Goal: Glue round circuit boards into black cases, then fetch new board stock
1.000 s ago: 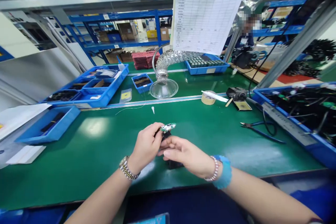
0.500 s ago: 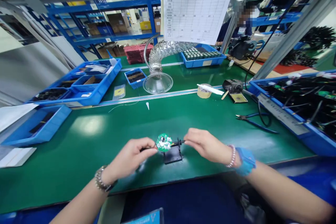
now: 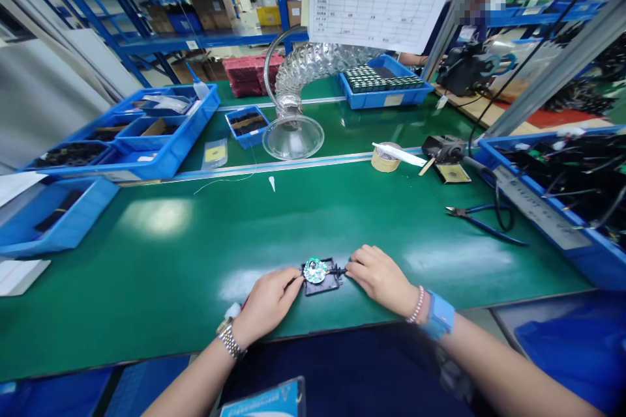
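A round green circuit board (image 3: 315, 270) with white and silver parts lies over a shallow black plastic housing (image 3: 323, 286). My left hand (image 3: 272, 300) is closed at the board's left edge, thumb and fingers pinched together; its fingertips hide exactly where they grip. From the right side of the board a black cable (image 3: 339, 271) with a ribbed sleeve runs over the housing's edge. My right hand (image 3: 381, 279) pinches this cable between thumb and fingers. The housing rests on the green bench top near its front edge.
Blue-handled pliers (image 3: 482, 221) lie to the right, beside a blue bin of wired parts (image 3: 542, 208). Behind are a tape roll (image 3: 385, 159) and a clear suction hood (image 3: 293, 138). Divided blue trays (image 3: 171, 150) stand at the left. A co-worker's arm (image 3: 413, 59) shows at the back.
Both hands have come down, bringing the circuit board from above the housing onto it. The housing now lies flatter and the view has tilted downward.
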`<state>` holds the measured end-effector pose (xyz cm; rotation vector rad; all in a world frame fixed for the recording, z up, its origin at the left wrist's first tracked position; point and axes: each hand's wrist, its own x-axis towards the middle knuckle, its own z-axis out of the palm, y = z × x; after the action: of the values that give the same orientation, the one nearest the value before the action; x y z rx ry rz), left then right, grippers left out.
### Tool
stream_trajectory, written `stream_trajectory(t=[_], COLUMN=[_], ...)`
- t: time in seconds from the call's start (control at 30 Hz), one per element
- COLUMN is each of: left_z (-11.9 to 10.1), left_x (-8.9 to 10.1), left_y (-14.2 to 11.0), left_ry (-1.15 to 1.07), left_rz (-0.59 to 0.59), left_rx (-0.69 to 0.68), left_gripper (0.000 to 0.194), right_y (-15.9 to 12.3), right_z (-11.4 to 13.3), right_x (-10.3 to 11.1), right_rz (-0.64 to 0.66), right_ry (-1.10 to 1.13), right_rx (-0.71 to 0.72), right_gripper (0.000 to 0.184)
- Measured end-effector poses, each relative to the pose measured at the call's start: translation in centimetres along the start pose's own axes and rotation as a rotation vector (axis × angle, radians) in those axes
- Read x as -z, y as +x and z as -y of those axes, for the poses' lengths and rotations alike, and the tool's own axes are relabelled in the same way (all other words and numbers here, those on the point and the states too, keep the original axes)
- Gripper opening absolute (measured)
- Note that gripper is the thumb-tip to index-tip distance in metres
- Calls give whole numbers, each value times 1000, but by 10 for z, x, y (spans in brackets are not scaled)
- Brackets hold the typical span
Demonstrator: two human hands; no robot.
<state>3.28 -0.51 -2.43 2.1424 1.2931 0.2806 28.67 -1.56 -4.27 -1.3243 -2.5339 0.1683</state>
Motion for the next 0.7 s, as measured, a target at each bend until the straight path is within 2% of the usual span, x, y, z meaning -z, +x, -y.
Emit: stream_trajectory(t=[0.07, 0.13, 0.2, 0.3, 0.37, 0.43, 0.63, 0.7], left_z=[0, 1, 2, 2, 2, 3, 5, 6], left_x=[-1, -2, -3, -3, -4, -5, -6, -6], left_y=[-1, -2, -2, -3, -3, -3, -5, -5], left_ry=[-20, -36, -48, -52, -43, -31, -33, -39], left_rz=[-26, -42, -52, -68, -74, -77, -81, -81], left_rx=[2, 4, 1, -8, -10, -11, -35, -35], left_gripper=[30, 29, 28, 27, 27, 28, 26, 26], right_y=[1, 5, 13, 27, 35, 40, 46, 48], right_z=[-4, -15, -35, -70, -84, -85, -53, -56], right_x=[3, 11, 22, 37, 42, 43, 33, 33], right_rz=[-40, -97, -200, -448, -561, -572, -439, -454], right_ry=[160, 388, 618, 929, 1105, 1194, 1268, 1324], right_rx=[-24, -107, -307, -685, -804, -812, -762, -774], right_gripper=[21, 21, 26, 29, 29, 28, 28, 27])
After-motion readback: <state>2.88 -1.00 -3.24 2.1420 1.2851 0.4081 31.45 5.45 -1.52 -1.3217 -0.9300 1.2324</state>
